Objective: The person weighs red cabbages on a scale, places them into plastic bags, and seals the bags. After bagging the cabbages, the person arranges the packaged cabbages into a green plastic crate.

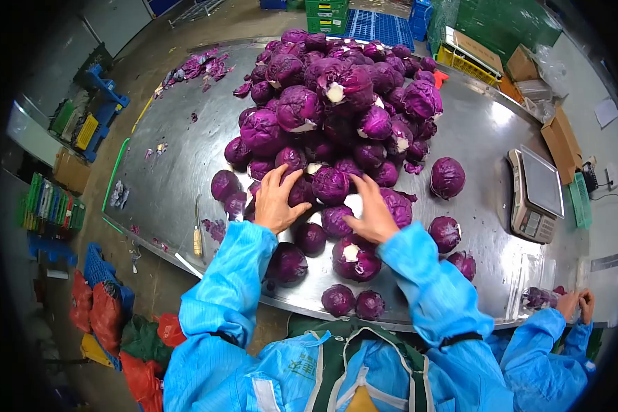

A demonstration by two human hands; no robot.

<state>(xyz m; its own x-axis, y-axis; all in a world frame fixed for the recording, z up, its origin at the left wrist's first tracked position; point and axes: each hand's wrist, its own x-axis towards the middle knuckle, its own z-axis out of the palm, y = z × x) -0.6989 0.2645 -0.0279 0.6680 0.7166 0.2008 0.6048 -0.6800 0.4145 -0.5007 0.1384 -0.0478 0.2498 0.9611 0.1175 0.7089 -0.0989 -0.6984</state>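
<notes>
A tall pile of red cabbages [299, 108] is heaped on the metal table, some with pale cut stems showing. My left hand [276, 200] rests among the cabbages at the front of the pile, fingers spread and holding nothing. My right hand [374, 213] is open too, its thumb beside a small cabbage [336, 222] and its fingers close to a round cabbage [330, 186] that lies between both hands. Whether the fingertips press on these heads is hard to tell. Nearer my body sit a cabbage with a white stem patch [356, 258] and a dark cabbage [288, 263].
A wooden-handled knife [198, 237] lies on the metal table [165, 199] at left, with loose leaves [198, 66] farther back. A weighing scale [536, 194] stands at right. At lower right, a co-worker's hands [575, 303] are near a bagged cabbage [541, 297].
</notes>
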